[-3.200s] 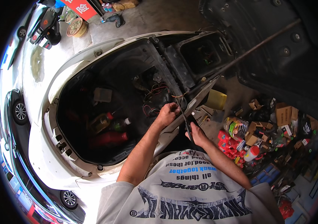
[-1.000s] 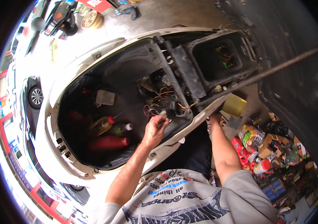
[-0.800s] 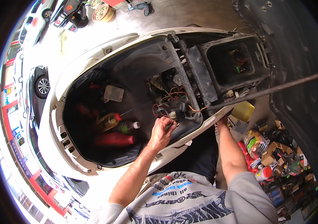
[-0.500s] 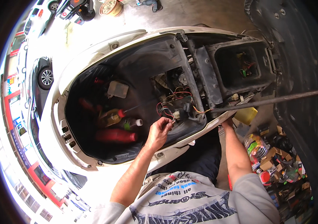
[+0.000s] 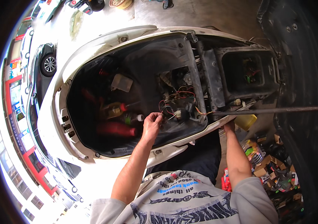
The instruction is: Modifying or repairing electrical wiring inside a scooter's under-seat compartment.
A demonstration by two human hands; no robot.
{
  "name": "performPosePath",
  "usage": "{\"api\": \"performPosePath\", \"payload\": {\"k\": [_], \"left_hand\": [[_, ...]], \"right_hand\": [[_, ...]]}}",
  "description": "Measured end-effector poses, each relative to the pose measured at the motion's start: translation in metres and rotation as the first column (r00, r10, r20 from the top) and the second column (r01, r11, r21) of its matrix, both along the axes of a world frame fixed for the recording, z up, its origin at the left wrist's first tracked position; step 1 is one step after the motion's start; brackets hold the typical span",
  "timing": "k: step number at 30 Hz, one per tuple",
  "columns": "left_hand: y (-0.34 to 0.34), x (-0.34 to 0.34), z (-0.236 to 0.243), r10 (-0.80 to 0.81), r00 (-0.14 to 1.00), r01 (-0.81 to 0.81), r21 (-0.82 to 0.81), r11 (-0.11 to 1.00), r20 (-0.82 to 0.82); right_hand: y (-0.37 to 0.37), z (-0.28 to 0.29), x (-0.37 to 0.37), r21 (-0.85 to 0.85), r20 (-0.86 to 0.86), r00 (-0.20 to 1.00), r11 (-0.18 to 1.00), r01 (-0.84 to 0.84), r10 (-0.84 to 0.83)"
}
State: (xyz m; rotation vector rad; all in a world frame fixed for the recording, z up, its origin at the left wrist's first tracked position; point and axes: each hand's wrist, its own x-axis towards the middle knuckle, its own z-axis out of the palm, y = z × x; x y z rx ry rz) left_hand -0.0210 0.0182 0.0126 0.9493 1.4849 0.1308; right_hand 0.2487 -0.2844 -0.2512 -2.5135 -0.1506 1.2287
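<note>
The open under-seat compartment of a white scooter lies in front of me. My left hand is over its near side, thumb and fingers pinched on a thin wire by the loose red and pale wiring. A pale connector with a dark part behind it sits just right of those fingertips. My right hand is at the scooter's near outer edge, below a long metal rod. Its fingers are mostly hidden by the body panel.
Inside the compartment lie a red bottle, a bottle with a white cap, a yellowish bottle and a clear box. The raised dark seat stands at right. Boxes and clutter cover the floor below it.
My left hand has moved left and slightly up, away from the pale connector, still pinched. The right hand stays at the panel edge. The whole view has shifted a little.
</note>
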Motion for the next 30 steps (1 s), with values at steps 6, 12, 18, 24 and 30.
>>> {"api": "performPosePath", "payload": {"k": [6, 12, 18, 24, 30], "left_hand": [[0.000, -0.003, -0.004, 0.092, 0.996, -0.093, -0.040, 0.995, -0.013], [-0.002, -0.008, -0.007, 0.220, 0.972, -0.212, -0.095, 0.973, 0.087], [-0.003, -0.006, -0.002, 0.353, 0.931, -0.330, -0.191, 0.925, 0.099], [-0.003, -0.013, -0.005, 0.376, 0.924, -0.355, -0.203, 0.912, 0.075], [-0.006, -0.014, -0.013, 0.517, 0.854, -0.479, -0.302, 0.824, 0.056]], "right_hand": [[0.001, 0.035, -0.001, 0.094, -0.084, 0.980, 0.978, 0.187, -0.180], [0.073, 0.221, -0.035, 0.402, -0.358, 0.899, 0.828, 0.391, -0.251], [0.186, 0.313, -0.067, 0.651, -0.184, 0.923, 0.746, -0.143, 0.337], [0.271, 0.274, -0.099, 0.523, 0.174, 0.751, 0.586, -0.618, 0.637], [0.298, 0.250, -0.124, 0.377, 0.279, 0.505, 0.391, -0.840, 0.817]]}}
